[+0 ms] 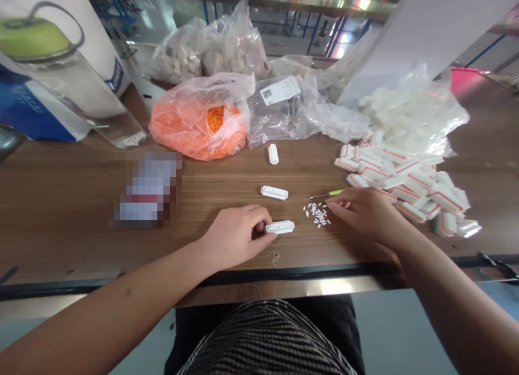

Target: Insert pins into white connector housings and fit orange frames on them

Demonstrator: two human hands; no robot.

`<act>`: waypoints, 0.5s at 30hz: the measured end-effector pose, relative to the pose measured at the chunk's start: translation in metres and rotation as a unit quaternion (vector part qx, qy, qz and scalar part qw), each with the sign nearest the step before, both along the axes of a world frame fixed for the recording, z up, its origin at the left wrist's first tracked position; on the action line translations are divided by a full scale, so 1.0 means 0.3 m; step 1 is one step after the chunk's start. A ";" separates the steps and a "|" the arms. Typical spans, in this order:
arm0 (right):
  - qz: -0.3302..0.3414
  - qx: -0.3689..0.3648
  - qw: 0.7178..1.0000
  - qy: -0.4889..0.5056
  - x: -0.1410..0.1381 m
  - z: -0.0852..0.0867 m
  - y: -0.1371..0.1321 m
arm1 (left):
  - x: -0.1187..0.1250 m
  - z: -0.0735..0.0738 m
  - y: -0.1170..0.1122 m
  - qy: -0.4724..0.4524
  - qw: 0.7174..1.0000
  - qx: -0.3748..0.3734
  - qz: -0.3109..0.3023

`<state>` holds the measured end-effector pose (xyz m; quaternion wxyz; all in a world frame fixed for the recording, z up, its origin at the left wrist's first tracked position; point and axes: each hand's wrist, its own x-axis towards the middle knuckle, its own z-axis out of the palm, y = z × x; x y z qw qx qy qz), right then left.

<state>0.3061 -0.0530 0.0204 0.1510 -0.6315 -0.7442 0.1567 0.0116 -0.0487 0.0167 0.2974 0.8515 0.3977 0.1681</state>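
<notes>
Blurred pkt (pixel 148 188) on the surface (pixel 60 213), contents unreadable. My L hand (pixel 235 237) narrowed, fingers closed on a white plastic strip (pixel 279 227), long axis running L-R, R end toward the pins. 2nd white strip (pixel 274 192) lies loose just beyond it, roughly same axis. 3rd white piece (pixel 273 154) further out, long axis pointing away from me. Small white pins (pixel 316 214): 1 loose pile, approx. 30, no exact count, just R of held strip, between hands, R hand nearer. Green-handled needle (pixel 329 194) 1 only, at R fingertips, long axis L-R. R hand (pixel 367 215) half-curled; can't tell if gripping needle. Heap of white-and-orange pieces (pixel 405 188) just beyond R hand, 20+. Behind: orange-filled bag (pixel 198 121), grey bag w/ QR label (pixel 279 110), clear bag of white pieces (pixel 413 115).
</notes>
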 end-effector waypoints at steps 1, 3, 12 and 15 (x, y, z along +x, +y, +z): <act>-0.014 -0.003 1.000 0.000 -0.005 0.002 -0.003 | 0.000 0.000 0.000 -0.001 1.000 0.000 0.000; -0.035 0.003 0.999 -0.011 -0.019 0.005 -0.010 | 0.000 -0.001 0.000 -0.003 1.000 0.000 0.000; -0.115 -0.020 0.992 0.050 -0.049 -0.015 -0.016 | 0.001 0.001 0.000 0.000 1.000 -0.002 0.003; -0.091 -0.012 0.982 0.167 -0.088 -0.004 -0.034 | 0.002 0.004 -0.001 0.002 1.000 -0.006 0.006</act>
